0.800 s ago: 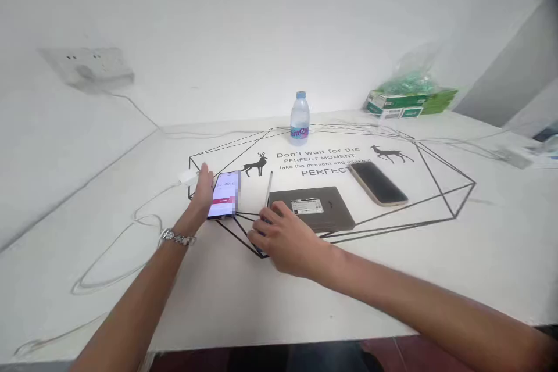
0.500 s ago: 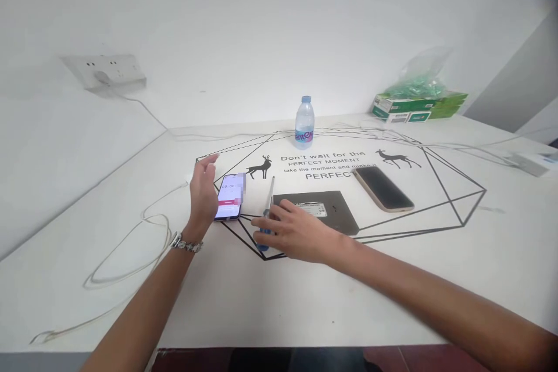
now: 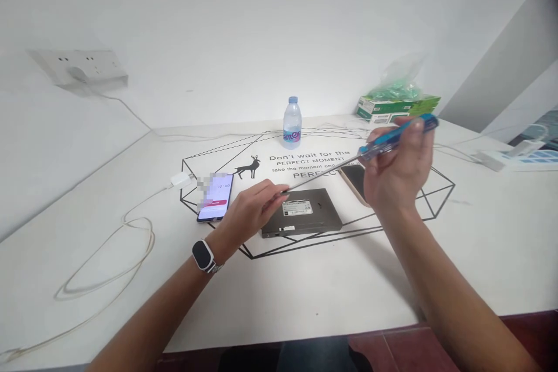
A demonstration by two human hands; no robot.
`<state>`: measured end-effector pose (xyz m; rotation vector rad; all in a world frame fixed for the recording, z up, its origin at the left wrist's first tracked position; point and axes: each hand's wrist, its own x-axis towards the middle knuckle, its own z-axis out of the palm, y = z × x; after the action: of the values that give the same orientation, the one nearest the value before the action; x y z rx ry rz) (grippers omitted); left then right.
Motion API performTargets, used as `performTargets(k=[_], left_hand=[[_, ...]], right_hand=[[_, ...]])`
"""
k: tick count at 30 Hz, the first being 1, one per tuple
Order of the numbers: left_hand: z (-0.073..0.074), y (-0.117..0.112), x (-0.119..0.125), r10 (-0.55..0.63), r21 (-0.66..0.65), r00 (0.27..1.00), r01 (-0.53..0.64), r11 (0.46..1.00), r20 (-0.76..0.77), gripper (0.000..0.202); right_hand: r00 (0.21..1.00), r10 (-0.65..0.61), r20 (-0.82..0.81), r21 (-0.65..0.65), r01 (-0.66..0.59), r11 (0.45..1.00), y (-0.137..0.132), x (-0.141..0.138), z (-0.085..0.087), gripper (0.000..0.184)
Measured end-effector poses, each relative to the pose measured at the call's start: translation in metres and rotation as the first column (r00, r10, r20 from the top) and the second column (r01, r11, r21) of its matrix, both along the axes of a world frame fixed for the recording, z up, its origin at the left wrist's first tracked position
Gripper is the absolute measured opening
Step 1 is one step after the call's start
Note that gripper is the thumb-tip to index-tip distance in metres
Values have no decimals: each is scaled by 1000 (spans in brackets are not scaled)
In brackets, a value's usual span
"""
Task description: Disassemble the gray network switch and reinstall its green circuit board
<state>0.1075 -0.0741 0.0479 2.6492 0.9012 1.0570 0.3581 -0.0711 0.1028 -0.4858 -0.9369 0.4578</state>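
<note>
A screwdriver [image 3: 387, 140] with a blue handle is raised slantwise over the table, its handle wrapped by the fingers of my right hand [image 3: 396, 171]. The tip end of its long metal shaft is pinched between the thumb and fingers of my left hand [image 3: 255, 204]. Below the shaft lies a flat dark box [image 3: 320, 215] with a white label. To the left of my left hand a phone [image 3: 220, 192] shows a lit screen. Another phone [image 3: 354, 180], dark-screened, lies partly hidden behind my right hand.
A water bottle [image 3: 292, 123] stands upright near the wall. Green and white boxes [image 3: 383, 107] with a plastic bag on top sit at the back right. A white cable [image 3: 146, 253] loops over the left side, and a power strip [image 3: 518, 158] lies at the right.
My right hand has lifted the screwdriver off the table and moved right and up with it. My left hand has come over from beside the lit phone to its shaft.
</note>
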Motion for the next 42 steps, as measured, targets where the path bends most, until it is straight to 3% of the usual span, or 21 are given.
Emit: performTargets(k=[2,8,12,15,17,18,21,24,28,34,42], left_hand=[[5,4,9,-11,-12,1000,12,1000,22,18],[11,9,40,-109,-192,993,98,976,-47,31],[4,3,65,-92,-326,986,133,936,137,39],[-8,-1,65,-85,-238,996,85,967,13,47],[-17,0,56,-69,-170,977,35,985,-201,90],[-21,2,50,-64,-172,950,11,985,-306,99],[-32,6,40,-26,-173,894,-57,983,-447,87],[-35,6,46,108,-122,880,-183,975,-462,82],[-33,-8,57,356,-74,837,-422,904,-416,91],[-27,-28,49,384,24,820,-413,910,-425,85],[-19,-32,42,501,76,769,-516,853,-398,82]], right_hand=[[1000,19,-9,-85,-20,996,2,4,-2,26],[1000,20,4,-168,-19,986,5,13,-2,32],[971,177,159,-359,-110,927,2,11,-8,38],[947,197,253,-422,-76,904,-1,10,-13,37],[952,141,271,-405,-20,914,-1,12,-15,35],[953,117,280,-398,5,917,-1,14,-16,34],[944,86,318,-376,42,926,5,16,-21,35],[923,88,375,-344,50,938,10,13,-30,35],[872,72,484,-309,93,946,9,4,-37,33],[865,37,501,-247,102,964,14,-8,-35,30],[828,127,546,-279,36,960,41,-32,-38,32]])
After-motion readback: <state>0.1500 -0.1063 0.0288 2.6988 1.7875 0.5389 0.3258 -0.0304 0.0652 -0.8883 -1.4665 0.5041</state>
